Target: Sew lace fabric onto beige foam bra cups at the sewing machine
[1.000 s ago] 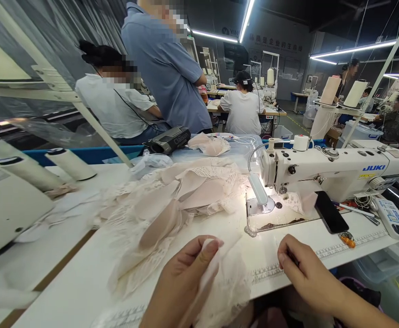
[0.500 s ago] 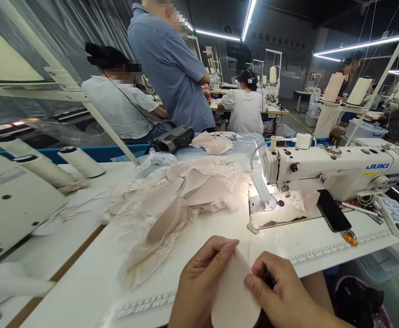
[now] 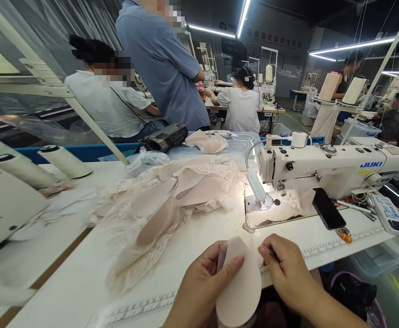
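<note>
My left hand (image 3: pixel 204 282) grips a pale beige bra cup (image 3: pixel 242 287) just over the table's front edge, thumb across its face and fingers behind. The cup is rounded at the bottom, with a folded layer at its top. Just right of the cup, my right hand (image 3: pixel 288 266) is closed in a pinch, apart from the cup's edge. A small dark bit shows between its fingers, too hidden to name. Beyond my hands, a heap of beige bra cups and lace (image 3: pixel 158 223) lies on the table (image 3: pixel 199 237).
A white sewing machine (image 3: pixel 325 164) with a lit lamp (image 3: pixel 256 186) stands at the right. A phone (image 3: pixel 328 208), an orange trinket (image 3: pixel 344 235) and a white control box (image 3: pixel 392 214) lie near it. Thread cones (image 3: pixel 64 161) stand left. Several people work beyond.
My right hand has moved off the cup to the right. The left hand has turned the cup, and its thumb now lies lower across it. The view has shifted slightly right.
</note>
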A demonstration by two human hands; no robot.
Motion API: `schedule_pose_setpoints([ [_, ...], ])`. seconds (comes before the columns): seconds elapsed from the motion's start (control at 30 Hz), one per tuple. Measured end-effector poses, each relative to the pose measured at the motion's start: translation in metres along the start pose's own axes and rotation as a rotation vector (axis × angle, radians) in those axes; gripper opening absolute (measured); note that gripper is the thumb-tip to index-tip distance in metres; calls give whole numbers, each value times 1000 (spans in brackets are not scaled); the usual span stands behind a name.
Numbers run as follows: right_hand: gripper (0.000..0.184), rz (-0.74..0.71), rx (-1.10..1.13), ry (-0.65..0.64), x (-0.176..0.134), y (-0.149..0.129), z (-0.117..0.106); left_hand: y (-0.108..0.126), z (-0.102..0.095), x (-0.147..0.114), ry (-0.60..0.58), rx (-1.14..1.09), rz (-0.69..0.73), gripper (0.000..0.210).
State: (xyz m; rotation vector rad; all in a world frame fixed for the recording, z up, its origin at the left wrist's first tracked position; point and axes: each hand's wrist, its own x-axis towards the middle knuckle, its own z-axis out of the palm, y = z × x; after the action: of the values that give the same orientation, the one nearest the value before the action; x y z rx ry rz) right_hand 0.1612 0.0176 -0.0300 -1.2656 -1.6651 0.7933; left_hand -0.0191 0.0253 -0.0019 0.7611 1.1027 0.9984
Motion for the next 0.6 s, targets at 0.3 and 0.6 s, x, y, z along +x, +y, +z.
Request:
schedule_pose_setpoints([
  [0.3, 28, -76, 203, 32, -1, -18, -10, 3, 3, 0, -38, 93, 19, 46],
  [0.6, 20, -194, -273, 124, 21, 32, -52, 5, -17, 1, -53, 119, -47, 49],
])
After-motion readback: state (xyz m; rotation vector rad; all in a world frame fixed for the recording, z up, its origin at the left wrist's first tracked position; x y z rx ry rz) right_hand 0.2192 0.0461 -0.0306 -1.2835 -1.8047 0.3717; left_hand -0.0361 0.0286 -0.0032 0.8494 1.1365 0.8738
